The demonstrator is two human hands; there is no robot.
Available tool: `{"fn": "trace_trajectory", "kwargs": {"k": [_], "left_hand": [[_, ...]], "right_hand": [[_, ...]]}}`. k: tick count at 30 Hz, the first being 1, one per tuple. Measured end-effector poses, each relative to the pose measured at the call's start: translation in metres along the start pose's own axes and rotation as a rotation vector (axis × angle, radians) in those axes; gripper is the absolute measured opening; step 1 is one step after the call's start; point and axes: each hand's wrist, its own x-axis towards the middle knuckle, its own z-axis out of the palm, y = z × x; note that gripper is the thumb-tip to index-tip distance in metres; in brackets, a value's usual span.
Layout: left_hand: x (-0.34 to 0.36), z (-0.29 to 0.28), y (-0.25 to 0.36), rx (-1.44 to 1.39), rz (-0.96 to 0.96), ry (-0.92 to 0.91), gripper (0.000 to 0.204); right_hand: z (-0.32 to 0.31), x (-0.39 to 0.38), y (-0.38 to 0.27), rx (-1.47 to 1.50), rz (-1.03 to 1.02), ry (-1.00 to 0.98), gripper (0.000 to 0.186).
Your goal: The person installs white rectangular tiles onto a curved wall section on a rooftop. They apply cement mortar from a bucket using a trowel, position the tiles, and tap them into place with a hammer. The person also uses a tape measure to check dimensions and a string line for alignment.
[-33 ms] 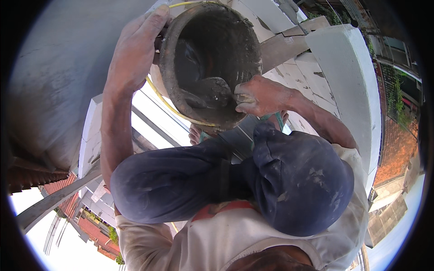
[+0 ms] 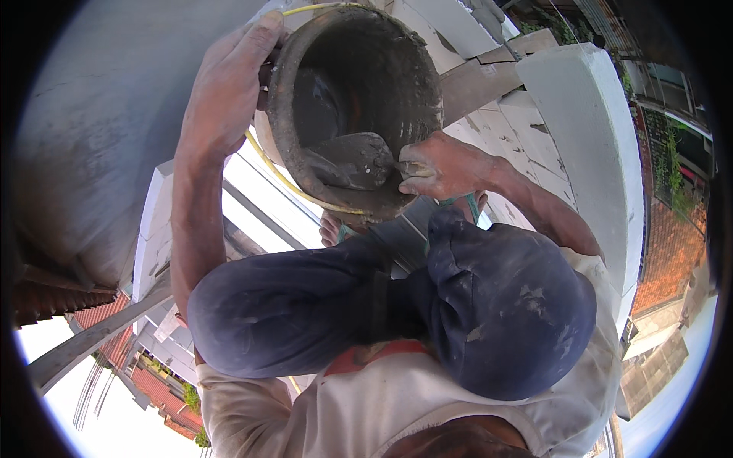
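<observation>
A grey, mortar-caked bucket (image 2: 422, 72) is tipped so its mouth faces me, above my bent knees. My left hand (image 2: 233, 84) is closed on its left rim, thumb on top and fingers curled around the edge. Inside the bucket, near the lower wall, lies the dark, wet blade of a trowel (image 2: 357, 158). My right hand (image 2: 447, 166) grips the trowel's handle at the bucket's right edge. A yellow cord handle (image 2: 269, 162) loops around the bucket's left and lower side. Grey wet residue coats the inside.
A smooth grey wall (image 2: 99, 114) rises on the left. Pale blocks (image 2: 584, 114) form a ledge on the right, beside a grey board (image 2: 477, 88). Tiled roofs (image 2: 668, 252) lie far below on the right. A slanting pole (image 2: 99, 332) crosses the lower left.
My right hand has shifted slightly right with the trowel. More of the blade's flat face and its neck now show. The left hand and bucket stay nearly still.
</observation>
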Motion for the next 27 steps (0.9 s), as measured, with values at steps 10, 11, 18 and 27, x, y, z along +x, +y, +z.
{"fn": "trace_trajectory", "kwargs": {"k": [10, 11, 18, 27], "left_hand": [[0.004, 0.000, 0.007, -0.030, -0.079, 0.178, 0.048], [0.006, 0.001, 0.007, -0.039, -0.088, 0.181, 0.048], [0.006, -0.001, 0.005, -0.108, -0.076, 0.183, 0.046], [0.000, -0.011, 0.006, -0.100, -0.043, 0.074, 0.054]], "right_hand": [[0.049, -0.043, -0.005, 0.171, 0.231, 0.558, 0.045], [0.055, -0.047, -0.001, 0.181, 0.215, 0.660, 0.046], [0.041, -0.041, -0.010, 0.813, 0.386, 0.940, 0.039], [-0.012, 0.014, 0.032, 1.813, -0.041, 1.409, 0.023]]}}
